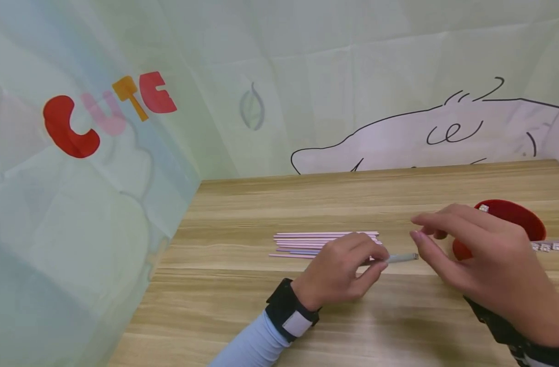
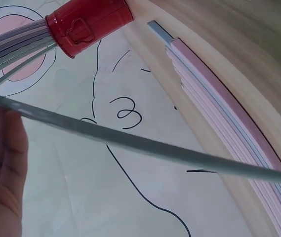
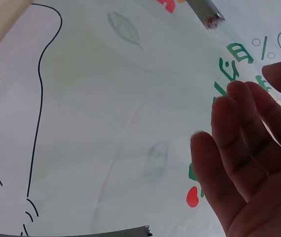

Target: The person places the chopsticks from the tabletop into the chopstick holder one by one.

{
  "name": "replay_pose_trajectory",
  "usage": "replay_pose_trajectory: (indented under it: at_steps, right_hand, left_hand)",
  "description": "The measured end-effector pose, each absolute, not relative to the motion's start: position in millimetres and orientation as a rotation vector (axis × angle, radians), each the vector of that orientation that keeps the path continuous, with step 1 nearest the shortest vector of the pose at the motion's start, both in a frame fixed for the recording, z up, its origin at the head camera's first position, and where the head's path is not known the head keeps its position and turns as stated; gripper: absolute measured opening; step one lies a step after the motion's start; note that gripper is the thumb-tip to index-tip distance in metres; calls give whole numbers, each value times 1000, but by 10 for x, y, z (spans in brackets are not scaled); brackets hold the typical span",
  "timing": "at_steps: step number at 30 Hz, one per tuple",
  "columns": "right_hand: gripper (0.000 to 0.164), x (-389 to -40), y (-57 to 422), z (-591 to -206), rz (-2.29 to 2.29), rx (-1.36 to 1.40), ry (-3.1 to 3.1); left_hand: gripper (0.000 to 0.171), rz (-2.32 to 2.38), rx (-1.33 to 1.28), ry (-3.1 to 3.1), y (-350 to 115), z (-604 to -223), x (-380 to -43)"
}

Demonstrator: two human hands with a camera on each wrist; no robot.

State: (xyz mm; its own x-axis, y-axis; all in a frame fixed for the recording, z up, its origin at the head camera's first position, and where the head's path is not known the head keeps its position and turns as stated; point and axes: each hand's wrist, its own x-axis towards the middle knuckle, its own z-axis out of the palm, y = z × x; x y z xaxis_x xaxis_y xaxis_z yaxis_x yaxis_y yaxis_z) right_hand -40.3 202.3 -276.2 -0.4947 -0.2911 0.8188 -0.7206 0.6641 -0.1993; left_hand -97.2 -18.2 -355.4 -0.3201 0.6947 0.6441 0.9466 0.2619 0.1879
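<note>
Wood-grain table (image 1: pixel 233 211); left hand (image 1: pixel 341 269) pinching grey stick (image 1: pixel 402 258); right hand (image 1: pixel 495 260) near it, thumb and fingers apart.

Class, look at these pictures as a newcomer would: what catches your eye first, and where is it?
Probably the bright word CUTE at the left of the head view, and the red bucket, partly hidden by the right hand, with sticks poking out. Next comes the gray stick pinched in the left hand, beside mostly pink sticks on the table.
</note>
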Motion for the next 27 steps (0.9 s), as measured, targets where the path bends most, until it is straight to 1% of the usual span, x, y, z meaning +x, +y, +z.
replay_pose_trajectory:
  at_steps: [6,11,16,20,27]
  right_hand:
    - [50,-438,1958,-2801,619,894,-2114]
    - [51,-449,1955,-2853,644,915,-2174]
    - [47,-440,1951,-2893,710,921,-2264]
    - [41,-431,1955,-2881,788,947,-2276]
    - [37,-410,1961,-2814,882,940,-2164]
  left_hand:
    - [9,-872,-1448,-2006,-190,-3518,-967]
    - [11,-929,-1433,-1922,-186,-3507,-978]
    - [14,-920,-1431,-1879,-190,-3509,-983]
    - [16,-905,-1443,-1872,-186,-3508,-976]
    - [22,-950,-1492,-1884,-181,-3512,-961]
